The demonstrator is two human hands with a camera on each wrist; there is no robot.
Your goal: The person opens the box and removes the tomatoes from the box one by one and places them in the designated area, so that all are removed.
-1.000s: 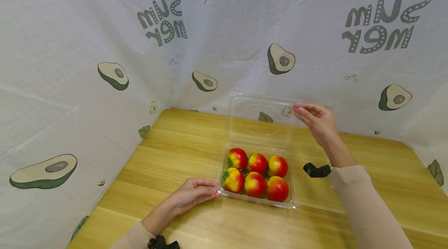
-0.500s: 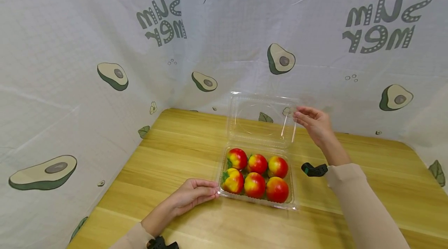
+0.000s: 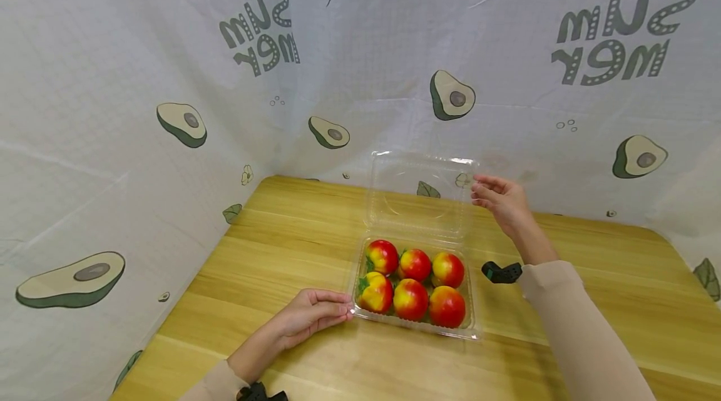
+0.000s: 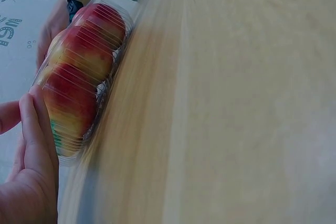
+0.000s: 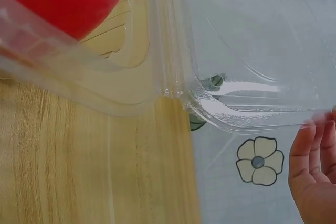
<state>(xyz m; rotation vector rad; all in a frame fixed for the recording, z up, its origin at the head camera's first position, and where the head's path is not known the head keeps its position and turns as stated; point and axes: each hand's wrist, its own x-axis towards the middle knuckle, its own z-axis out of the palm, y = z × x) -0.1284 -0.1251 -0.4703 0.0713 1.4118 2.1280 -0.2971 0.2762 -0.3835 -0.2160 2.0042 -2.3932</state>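
A clear plastic clamshell box (image 3: pixel 415 324) rests on the table with its base filled by several red-and-yellow round fruits (image 3: pixel 410 299), some with green leaves. Its transparent lid (image 3: pixel 419 191) stands raised at the back, hinged to the base. My left hand (image 3: pixel 310 316) pinches the near left corner of the base between thumb and fingers. In the left wrist view, my fingers (image 4: pixel 37 135) meet the ribbed wall beside the fruits. My right hand (image 3: pixel 504 201) touches the lid's right edge with nearly straight fingers; the fingertips show at that edge in the right wrist view.
The wooden table (image 3: pixel 236 263) ends at the back and left against a white cloth (image 3: pixel 366 50) printed with avocados. Black wrist devices are strapped on both arms; the right one (image 3: pixel 501 273) hangs just right of the box.
My right hand has shifted slightly down and its fingers have loosened from the pinch at the lid's corner. The lid has tilted slightly. My left hand and the base have stayed in place.
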